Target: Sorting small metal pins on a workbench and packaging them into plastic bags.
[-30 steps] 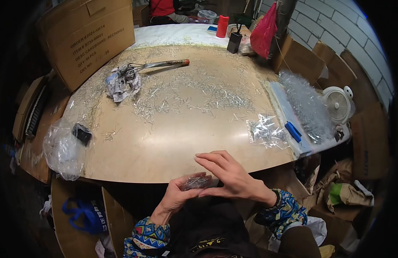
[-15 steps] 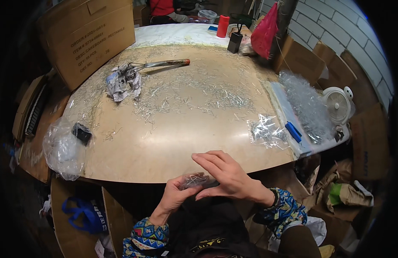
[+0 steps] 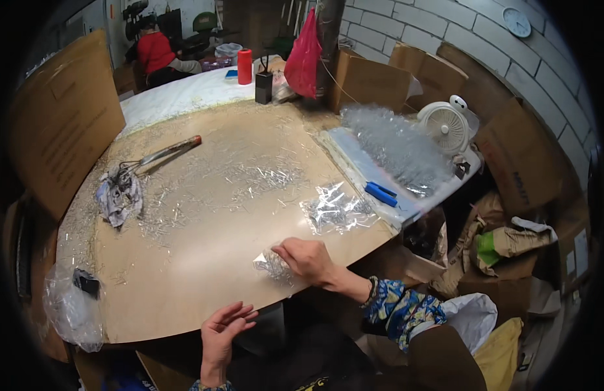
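My right hand is closed on the edge of a small clear plastic bag with thin metal pins inside, held over the table's near edge. My left hand is just off that edge, lower and to the left, its fingers loosely curved with nothing in them. Beyond the right hand, several filled clear bags lie in a shiny heap. Loose metal pins are scattered over the brown tabletop. A small hand rake rests at the left, its tines by a crumpled wad.
On the right, a tray bears a pile of clear bags, a blue stapler-like tool and a white fan. A large carton stands left. A person in red sits far back.
My right hand has carried the bag away to the right, onto the table's near edge. My left hand has let go of it and dropped back left. The view has swung right.
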